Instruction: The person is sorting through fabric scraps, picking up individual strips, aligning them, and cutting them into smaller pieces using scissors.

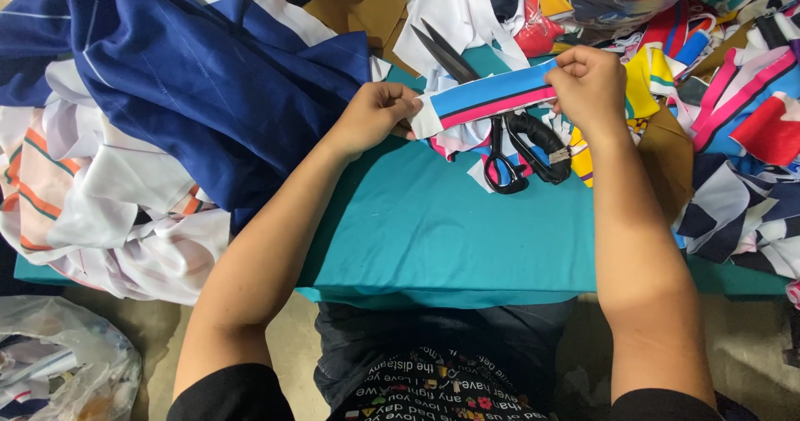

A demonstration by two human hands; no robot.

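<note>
A short strip of fabric (487, 97), striped blue, black, pink and white, is stretched level between both my hands above a teal-covered table (433, 229). My left hand (375, 114) pinches its white left end. My right hand (588, 81) grips its right end. Black-handled scissors (492, 129) lie on the table right under the strip, blades pointing away to the upper left, handles toward me. Small fabric offcuts lie around the scissor handles.
A big heap of navy blue cloth (200, 79) and white striped cloth (100, 204) fills the left. Colourful fabric scraps (733, 129) pile up on the right and at the back. A plastic bag (58, 363) sits on the floor at lower left.
</note>
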